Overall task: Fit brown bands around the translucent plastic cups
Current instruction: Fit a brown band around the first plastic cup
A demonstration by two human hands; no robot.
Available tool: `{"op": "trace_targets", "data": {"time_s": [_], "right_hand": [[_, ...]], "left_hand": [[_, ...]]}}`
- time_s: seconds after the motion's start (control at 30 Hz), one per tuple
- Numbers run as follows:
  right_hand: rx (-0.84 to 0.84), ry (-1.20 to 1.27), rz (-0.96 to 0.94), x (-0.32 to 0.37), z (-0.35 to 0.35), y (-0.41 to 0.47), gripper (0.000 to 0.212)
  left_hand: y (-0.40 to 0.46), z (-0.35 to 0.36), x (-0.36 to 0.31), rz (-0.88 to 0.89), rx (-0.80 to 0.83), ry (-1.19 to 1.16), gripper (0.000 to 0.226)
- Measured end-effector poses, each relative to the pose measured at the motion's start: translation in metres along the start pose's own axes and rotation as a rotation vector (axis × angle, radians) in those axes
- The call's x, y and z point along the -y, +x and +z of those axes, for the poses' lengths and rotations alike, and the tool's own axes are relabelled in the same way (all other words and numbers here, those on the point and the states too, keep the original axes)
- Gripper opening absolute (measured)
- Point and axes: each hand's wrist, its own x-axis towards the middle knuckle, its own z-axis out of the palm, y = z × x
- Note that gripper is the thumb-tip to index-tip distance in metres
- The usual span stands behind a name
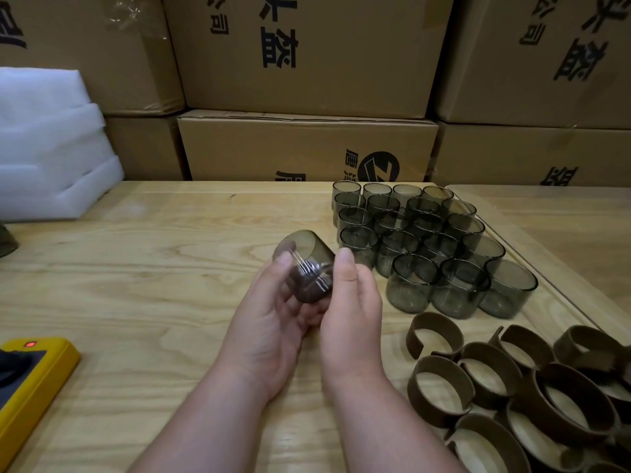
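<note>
A smoky cup (305, 264) is gripped between the left hand (273, 322) and right hand (351, 302), tilted above mid-table (136, 268), with a brown band (309, 285) seen around its lower part. Bare wood is left open to the left. Rows of cups (426, 240) and loose bands (505, 387) are set to the right; cartons (307, 63) are stacked behind.
</note>
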Motion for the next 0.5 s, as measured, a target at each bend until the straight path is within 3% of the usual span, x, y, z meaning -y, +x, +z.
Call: {"op": "trace_targets", "data": {"time_s": [0.2,0.33,0.5], "right_hand": [[0.011,-0.06,0.035,-0.005,-0.001,0.001,0.073],[0.029,0.034,0.139,-0.002,0.002,0.003,0.063],[0.062,0.179,0.242,-0.003,0.001,0.007,0.048]], "left_hand": [[-0.002,0.001,0.01,0.125,-0.011,0.132,0.075],[-0.001,0.003,0.013,0.242,-0.107,0.192,0.071],[-0.002,0.004,0.016,0.438,-0.183,0.476,0.075]]}}
